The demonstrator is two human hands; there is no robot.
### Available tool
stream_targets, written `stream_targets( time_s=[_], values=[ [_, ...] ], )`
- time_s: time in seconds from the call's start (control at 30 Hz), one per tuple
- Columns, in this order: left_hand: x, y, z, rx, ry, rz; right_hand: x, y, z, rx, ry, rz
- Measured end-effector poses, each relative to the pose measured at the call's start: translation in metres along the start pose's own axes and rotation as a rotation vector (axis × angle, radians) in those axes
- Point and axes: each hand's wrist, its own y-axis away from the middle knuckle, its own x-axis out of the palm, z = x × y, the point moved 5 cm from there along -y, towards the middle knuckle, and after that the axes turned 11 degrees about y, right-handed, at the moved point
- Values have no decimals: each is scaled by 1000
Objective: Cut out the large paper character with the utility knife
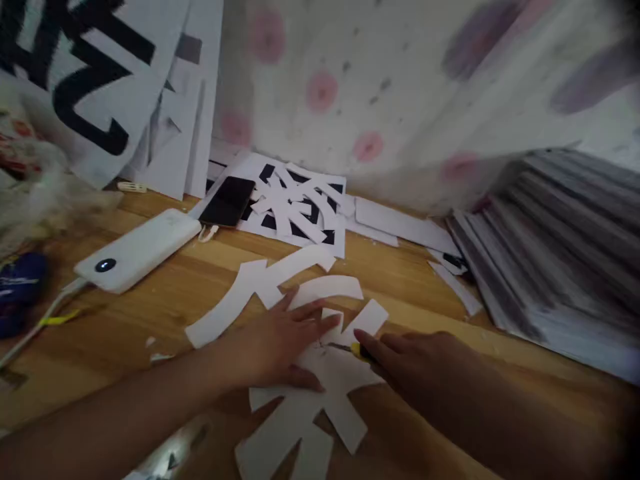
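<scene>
A white cut-out of paper or board (pixel 333 373), with several strip-like arms, lies on the wooden table in front of me. My left hand (pixel 287 340) rests flat on it with fingers spread. My right hand (pixel 425 373) is closed around a yellow and black utility knife (pixel 359 351). The thin blade points left and meets the cut-out close to my left fingertips. Just beyond my left hand lie a curved white strip (pixel 330 287) and a branching white cut-out (pixel 230 307). My left hand hides part of the cut-out under it.
A white power bank (pixel 140 250) with a cable and a dark phone (pixel 227 201) lie at the left. Behind stands a printed sheet (pixel 340 248) bearing white cut-outs. A stack of boards (pixel 565 247) leans at the right; large lettered sheets (pixel 125 87) lean at the back left.
</scene>
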Motion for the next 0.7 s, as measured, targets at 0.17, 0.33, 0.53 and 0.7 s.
stream_targets(
  time_s=[0.17,0.33,0.53,0.7],
  values=[
    [-2,2,-2,19,31,6,4,0,-9,21,-124,-135],
    [-2,2,-5,18,45,-9,9,-3,-10,54,-204,-182],
    [0,-1,-2,-268,-19,-109,12,-2,4,146,-223,-258],
    [1,-4,-4,-306,-14,-89,8,-3,8,245,-216,-330]
  ],
)
